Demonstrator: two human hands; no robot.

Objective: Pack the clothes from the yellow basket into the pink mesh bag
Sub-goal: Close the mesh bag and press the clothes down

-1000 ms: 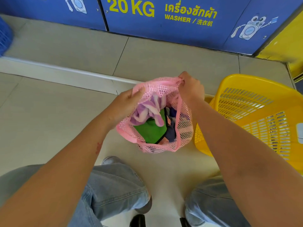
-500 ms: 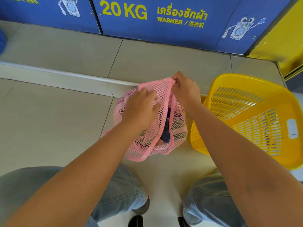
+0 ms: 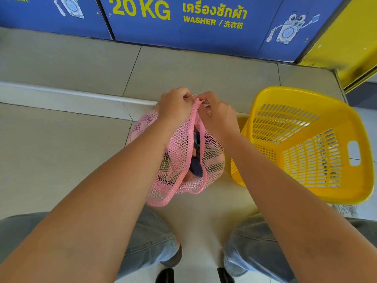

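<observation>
The pink mesh bag (image 3: 179,160) hangs in front of me above the tiled floor, full of clothes; dark blue and orange cloth (image 3: 195,158) shows through its narrow slit of an opening. My left hand (image 3: 173,107) and my right hand (image 3: 216,113) meet at the far top corner of the bag, both pinching its pink rim. The yellow basket (image 3: 306,144) stands on the floor just right of the bag. No clothes are visible inside it.
Blue washer fronts (image 3: 183,21) marked "20 KG" run along the far side, above a raised tiled step (image 3: 81,94). A yellow panel (image 3: 350,43) stands at the far right. My knees in jeans (image 3: 255,246) are below the bag.
My left hand slid from the near-left rim up to the far corner beside my right hand. The bag's mouth went from wide open to a narrow slit.
</observation>
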